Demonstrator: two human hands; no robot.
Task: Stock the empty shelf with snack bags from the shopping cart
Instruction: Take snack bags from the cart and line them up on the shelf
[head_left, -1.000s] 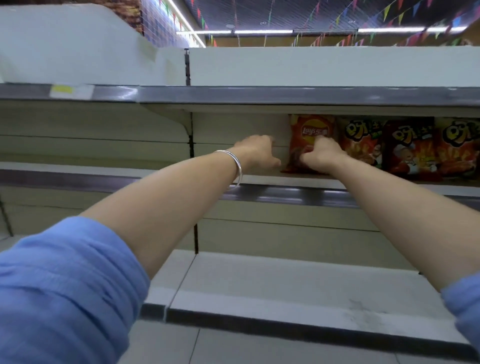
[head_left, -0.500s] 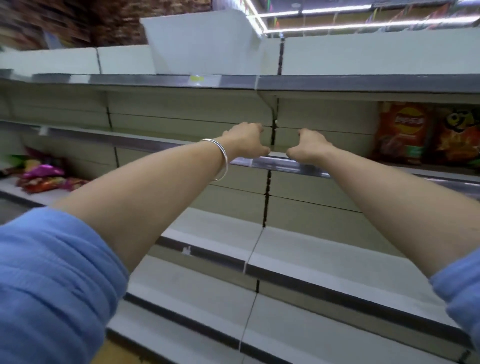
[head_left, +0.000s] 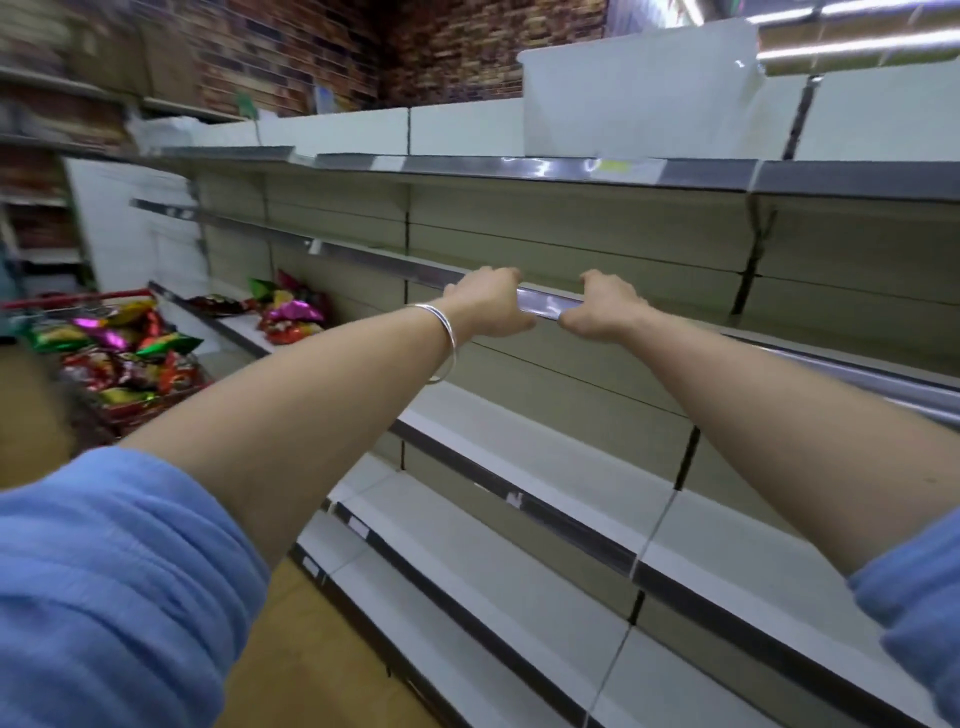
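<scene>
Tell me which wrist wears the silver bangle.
The left hand: a silver bangle circles its wrist. The right hand has a bare wrist. Both hands are at the shelf rail.

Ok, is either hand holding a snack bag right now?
No. The left hand and right hand hold no bag; bags sit in the cart.

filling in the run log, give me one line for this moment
phase: between bags | left hand: empty, loosely curled | right hand: empty, loosely curled | shelf rail: behind hands | cart: bags inside, far left

Sleeves blue; bracelet silver; snack bags red, green, magenta; shelf cream.
</scene>
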